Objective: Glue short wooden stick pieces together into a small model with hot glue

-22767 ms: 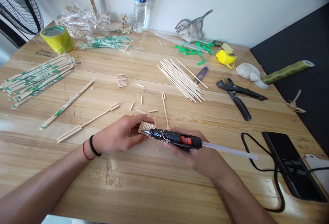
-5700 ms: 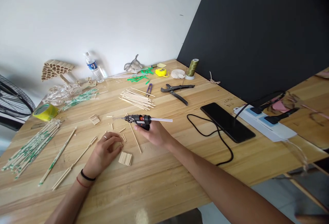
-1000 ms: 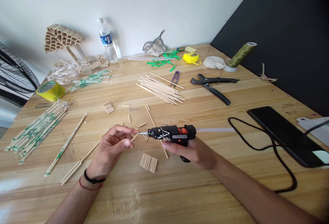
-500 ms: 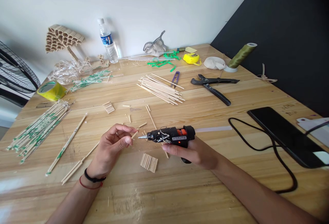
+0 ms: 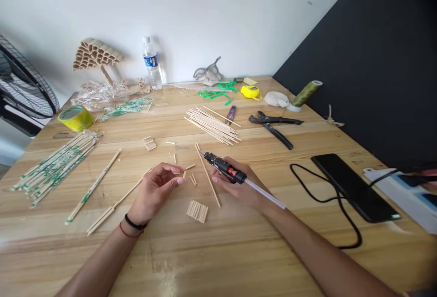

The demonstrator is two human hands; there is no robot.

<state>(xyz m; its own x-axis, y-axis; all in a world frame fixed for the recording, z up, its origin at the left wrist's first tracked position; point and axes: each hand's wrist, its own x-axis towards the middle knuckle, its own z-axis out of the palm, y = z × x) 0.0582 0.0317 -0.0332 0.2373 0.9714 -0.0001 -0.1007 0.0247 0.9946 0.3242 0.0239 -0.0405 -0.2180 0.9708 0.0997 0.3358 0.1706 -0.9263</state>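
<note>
Your right hand (image 5: 244,190) is clasped around the glue gun (image 5: 223,168), nozzle aimed at 11 o'clock. One small panel (image 5: 197,210) of joined stick pieces lies finished-looking on the table (image 5: 239,251), at 7 o'clock from the gun. Short cut pieces (image 5: 191,178) at the panel's 12 o'clock lie loose, unjoined. Your left hand (image 5: 155,190) pinches its fingertips together, but whether it holds a piece is too small to tell. Your palm hides the gun's trigger.

I count one glue gun (image 5: 223,169), one water bottle (image 5: 152,64), one yellow tape roll (image 5: 75,118), one phone (image 5: 351,188). Also two small stick panels (image 5: 197,210) and one pair of cutters (image 5: 273,126).
</note>
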